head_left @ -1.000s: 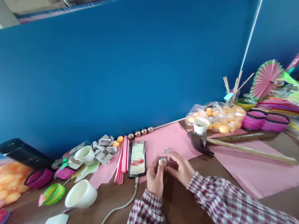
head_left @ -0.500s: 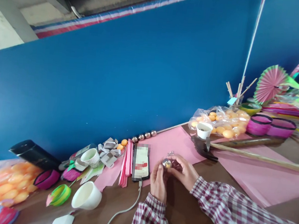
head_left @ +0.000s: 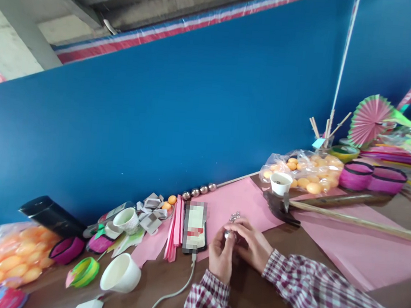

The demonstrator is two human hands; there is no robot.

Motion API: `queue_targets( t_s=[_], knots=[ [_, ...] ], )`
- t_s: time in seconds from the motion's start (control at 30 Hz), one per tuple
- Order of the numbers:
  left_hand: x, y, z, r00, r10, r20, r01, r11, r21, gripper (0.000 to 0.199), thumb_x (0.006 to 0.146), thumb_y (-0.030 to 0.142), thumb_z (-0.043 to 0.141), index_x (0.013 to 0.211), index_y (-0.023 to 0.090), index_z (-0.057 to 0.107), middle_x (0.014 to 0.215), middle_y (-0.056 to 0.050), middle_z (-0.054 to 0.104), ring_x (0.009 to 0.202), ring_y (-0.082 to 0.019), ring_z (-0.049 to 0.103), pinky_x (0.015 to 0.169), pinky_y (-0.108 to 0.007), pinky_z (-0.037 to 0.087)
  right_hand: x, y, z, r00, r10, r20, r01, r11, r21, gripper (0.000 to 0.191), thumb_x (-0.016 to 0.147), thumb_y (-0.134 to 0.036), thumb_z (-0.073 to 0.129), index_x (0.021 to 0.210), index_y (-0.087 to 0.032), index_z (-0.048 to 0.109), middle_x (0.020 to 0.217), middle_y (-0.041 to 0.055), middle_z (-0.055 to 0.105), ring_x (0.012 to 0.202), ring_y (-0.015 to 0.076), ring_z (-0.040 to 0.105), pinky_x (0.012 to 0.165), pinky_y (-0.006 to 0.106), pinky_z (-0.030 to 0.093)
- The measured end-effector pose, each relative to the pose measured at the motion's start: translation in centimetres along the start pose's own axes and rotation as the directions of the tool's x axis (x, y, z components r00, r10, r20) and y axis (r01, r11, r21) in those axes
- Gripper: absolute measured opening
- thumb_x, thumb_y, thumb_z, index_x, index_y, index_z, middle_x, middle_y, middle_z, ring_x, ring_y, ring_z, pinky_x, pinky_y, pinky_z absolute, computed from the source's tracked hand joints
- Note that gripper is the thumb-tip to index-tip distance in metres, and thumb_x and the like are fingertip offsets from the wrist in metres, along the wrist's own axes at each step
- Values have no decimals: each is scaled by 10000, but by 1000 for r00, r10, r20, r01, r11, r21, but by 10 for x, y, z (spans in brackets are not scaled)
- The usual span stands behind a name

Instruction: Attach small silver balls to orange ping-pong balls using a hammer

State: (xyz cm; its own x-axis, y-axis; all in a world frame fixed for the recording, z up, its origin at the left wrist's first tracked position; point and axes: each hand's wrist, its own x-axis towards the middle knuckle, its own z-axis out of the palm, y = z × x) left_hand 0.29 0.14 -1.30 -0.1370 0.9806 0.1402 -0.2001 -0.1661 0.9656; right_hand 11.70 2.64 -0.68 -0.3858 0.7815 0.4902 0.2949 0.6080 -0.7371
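Observation:
A small ball [head_left: 227,234], partly silver and shiny, sits between my two hands above the brown tabletop; much of it is hidden by my fingers. My left hand [head_left: 220,257] is closed round its near left side, thumb on top. From the right, my right hand [head_left: 252,248] reaches over with its fingers bent against the same ball; whether a small piece is pinched there I cannot tell. Just beyond my fingertips, a little heap of shiny silver tacks [head_left: 235,217] lies on pink paper [head_left: 248,201]. Several finished-looking silver balls [head_left: 199,191] stand in a row by the blue wall.
Left of my hands lie a phone [head_left: 195,225] with a white cable, pink paper strips [head_left: 174,228] and a white cup [head_left: 121,273]. At right are a hammer [head_left: 352,219], a small white cup [head_left: 280,184] and bagged orange balls [head_left: 316,172]. More orange balls [head_left: 9,261] fill a bag far left.
My right fingers have moved over the ball, which now shows less between my hands. An orange patch seen on it before is hidden. The view has shifted slightly.

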Motion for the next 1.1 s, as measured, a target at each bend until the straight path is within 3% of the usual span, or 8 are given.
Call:
queue_targets(
  t_s=[0.2,0.43,0.57,0.63,0.7,0.83,0.97,1.1],
  knots=[
    [-2,1,2,1000,8,-10,-8,999,-32,388,715,299,559,1073,153,536,1065,-105,592,987,-219,537,867,-357,404,1,-14,-10,999,44,-24,-44,999,-3,319,669,-120,529,978,-192,499,955,49,523,814,155,527,724,271,451],
    [-3,2,2,1000,27,0,-27,998,60,322,748,292,514,1028,140,563,1040,-105,595,993,-211,519,860,-332,397,0,-14,-6,998,55,-1,-55,997,-53,275,695,-184,529,966,-197,485,947,45,524,764,145,538,686,262,461],
    [-1,-4,0,989,-45,-137,39,998,-50,327,757,348,491,1000,140,557,886,-76,612,766,-134,572,670,-236,449,6,-4,-11,998,-62,33,65,995,-73,457,664,-214,560,1102,-187,432,971,64,522,753,153,530,662,276,470],
    [0,-5,-1,974,-105,-199,88,991,-96,362,758,386,476,1022,146,535,771,-41,593,561,-69,522,506,-179,410,12,5,-17,992,-123,-6,121,983,-136,461,712,-232,506,1155,-165,397,992,85,525,830,175,520,727,309,457],
    [-1,-4,0,968,-124,-219,101,988,-114,389,752,412,471,1034,147,519,678,-9,558,436,-31,423,406,-152,332,18,14,-22,991,-121,-61,100,958,-270,398,766,-243,436,1152,-150,415,1052,108,517,949,207,481,821,363,410],
    [-4,-2,2,972,-130,-198,109,988,-113,375,737,446,467,930,133,541,508,40,466,372,-26,344,352,-140,252,25,25,-23,998,-51,23,56,880,-471,407,762,-296,451,1142,-148,457,1112,115,512,1033,236,430,872,405,358],
    [-5,0,3,983,-102,-152,87,991,-101,350,751,458,421,820,137,543,510,28,486,354,-30,332,331,-144,237,25,26,-15,989,-24,147,98,851,-517,365,704,-257,539,1060,-179,528,1065,80,544,1015,215,444,886,363,347],
    [-6,4,5,977,-156,-147,147,986,-73,363,737,476,399,751,136,525,457,27,475,309,-32,295,301,-147,184,25,36,-10,992,-13,127,80,838,-539,247,732,-210,531,973,-178,576,1001,83,563,946,199,482,839,337,379]
  ],
)
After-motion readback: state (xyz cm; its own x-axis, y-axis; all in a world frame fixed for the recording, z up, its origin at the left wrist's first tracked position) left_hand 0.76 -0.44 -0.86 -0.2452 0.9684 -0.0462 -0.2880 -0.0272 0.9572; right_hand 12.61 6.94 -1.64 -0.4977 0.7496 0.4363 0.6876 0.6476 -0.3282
